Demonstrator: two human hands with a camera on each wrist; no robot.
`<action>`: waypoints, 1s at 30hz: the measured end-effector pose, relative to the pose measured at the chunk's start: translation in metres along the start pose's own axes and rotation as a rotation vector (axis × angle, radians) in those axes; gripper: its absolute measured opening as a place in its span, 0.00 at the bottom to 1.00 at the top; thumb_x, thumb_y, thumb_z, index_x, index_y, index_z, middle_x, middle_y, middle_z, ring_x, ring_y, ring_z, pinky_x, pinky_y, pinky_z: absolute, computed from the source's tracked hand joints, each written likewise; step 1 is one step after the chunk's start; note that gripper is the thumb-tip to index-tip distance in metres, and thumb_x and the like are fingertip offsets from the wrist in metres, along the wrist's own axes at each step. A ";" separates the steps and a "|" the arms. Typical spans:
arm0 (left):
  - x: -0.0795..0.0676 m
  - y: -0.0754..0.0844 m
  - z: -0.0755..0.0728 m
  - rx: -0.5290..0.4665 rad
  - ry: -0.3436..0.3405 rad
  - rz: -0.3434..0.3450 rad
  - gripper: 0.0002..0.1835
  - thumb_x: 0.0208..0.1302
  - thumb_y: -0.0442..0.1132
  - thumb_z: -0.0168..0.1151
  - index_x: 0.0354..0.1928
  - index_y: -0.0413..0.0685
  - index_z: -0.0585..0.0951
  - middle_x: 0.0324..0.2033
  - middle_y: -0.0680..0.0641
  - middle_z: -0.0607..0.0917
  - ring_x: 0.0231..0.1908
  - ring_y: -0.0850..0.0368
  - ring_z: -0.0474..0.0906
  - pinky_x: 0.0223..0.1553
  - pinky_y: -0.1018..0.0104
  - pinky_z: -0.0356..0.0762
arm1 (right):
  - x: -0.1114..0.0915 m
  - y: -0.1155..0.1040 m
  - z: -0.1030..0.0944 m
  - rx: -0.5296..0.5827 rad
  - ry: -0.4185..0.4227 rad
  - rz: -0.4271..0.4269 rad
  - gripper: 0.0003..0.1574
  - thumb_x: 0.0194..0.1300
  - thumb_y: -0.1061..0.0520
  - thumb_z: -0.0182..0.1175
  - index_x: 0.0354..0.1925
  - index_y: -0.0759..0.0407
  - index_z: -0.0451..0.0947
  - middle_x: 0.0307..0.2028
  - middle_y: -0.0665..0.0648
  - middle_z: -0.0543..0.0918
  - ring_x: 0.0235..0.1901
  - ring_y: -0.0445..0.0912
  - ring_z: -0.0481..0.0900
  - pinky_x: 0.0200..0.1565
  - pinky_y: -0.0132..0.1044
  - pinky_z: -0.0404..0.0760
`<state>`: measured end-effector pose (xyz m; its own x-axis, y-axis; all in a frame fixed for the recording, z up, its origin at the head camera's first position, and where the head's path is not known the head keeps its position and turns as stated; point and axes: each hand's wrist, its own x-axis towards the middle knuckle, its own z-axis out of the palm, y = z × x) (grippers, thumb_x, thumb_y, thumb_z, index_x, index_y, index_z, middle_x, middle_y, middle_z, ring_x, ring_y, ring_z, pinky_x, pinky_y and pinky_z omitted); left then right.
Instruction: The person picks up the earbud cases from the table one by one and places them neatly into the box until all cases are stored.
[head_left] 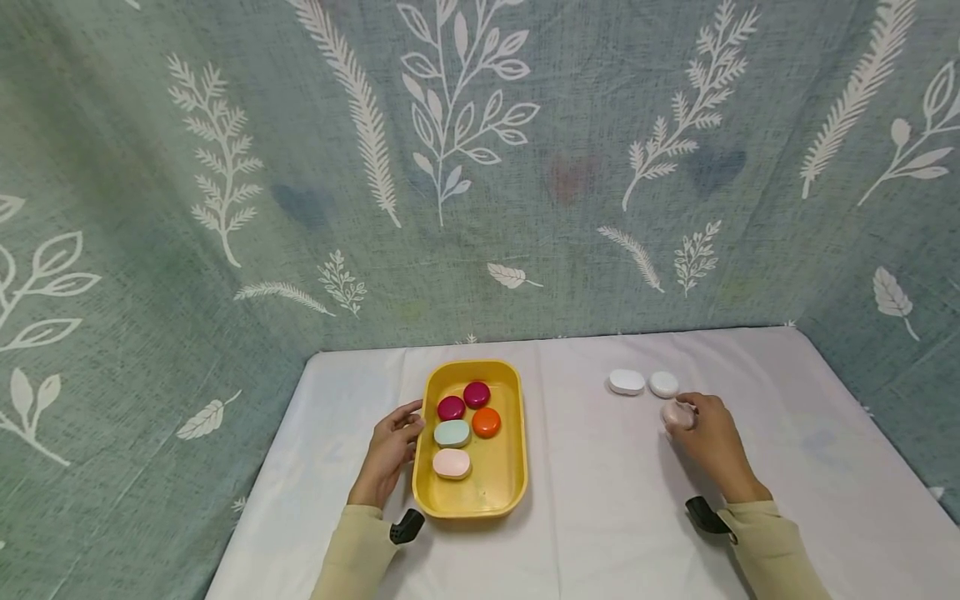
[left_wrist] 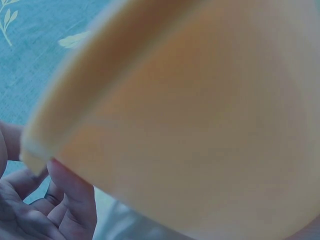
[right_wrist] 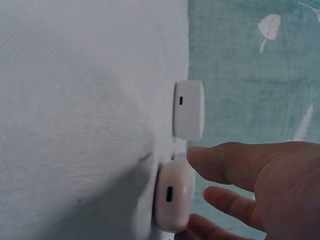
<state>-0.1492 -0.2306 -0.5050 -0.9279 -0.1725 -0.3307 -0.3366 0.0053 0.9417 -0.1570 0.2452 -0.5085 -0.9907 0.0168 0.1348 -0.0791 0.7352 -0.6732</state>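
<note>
My left hand pinches the left side of a yellow tray; the left wrist view shows fingertips right at its rim. In the tray lie two magenta round pieces, an orange round piece, a mint oval piece and a pale pink oval piece. At the right, my right hand holds a pale pink rounded case between thumb and fingers, close over the tablecloth. A small dark slot shows on its side. Behind it are a white round piece and a white oval piece.
A white cloth covers the table. Green leaf-patterned fabric rises behind it and at both sides. Black wrist devices sit at both cuffs.
</note>
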 end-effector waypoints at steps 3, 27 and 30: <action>-0.001 -0.001 -0.001 -0.009 -0.004 0.008 0.23 0.80 0.34 0.56 0.73 0.41 0.74 0.48 0.46 0.75 0.33 0.60 0.73 0.29 0.72 0.76 | 0.001 0.003 0.002 -0.017 -0.010 0.003 0.31 0.62 0.69 0.68 0.59 0.86 0.73 0.55 0.86 0.75 0.56 0.77 0.75 0.56 0.70 0.75; -0.003 -0.001 -0.001 -0.014 -0.006 0.004 0.23 0.80 0.34 0.56 0.73 0.41 0.74 0.48 0.45 0.75 0.34 0.59 0.74 0.30 0.71 0.77 | 0.002 -0.006 0.007 -0.053 -0.010 -0.011 0.30 0.62 0.69 0.70 0.59 0.82 0.76 0.52 0.81 0.78 0.52 0.71 0.78 0.54 0.66 0.77; -0.001 0.000 0.000 -0.018 -0.010 0.012 0.23 0.80 0.33 0.56 0.73 0.41 0.75 0.47 0.45 0.75 0.33 0.59 0.74 0.30 0.71 0.77 | 0.000 -0.018 0.006 -0.045 0.007 -0.049 0.29 0.62 0.69 0.70 0.59 0.80 0.77 0.51 0.78 0.78 0.46 0.66 0.78 0.48 0.61 0.78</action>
<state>-0.1480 -0.2308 -0.5049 -0.9333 -0.1623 -0.3203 -0.3229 -0.0110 0.9464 -0.1562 0.2279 -0.5014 -0.9850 -0.0158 0.1718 -0.1226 0.7647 -0.6326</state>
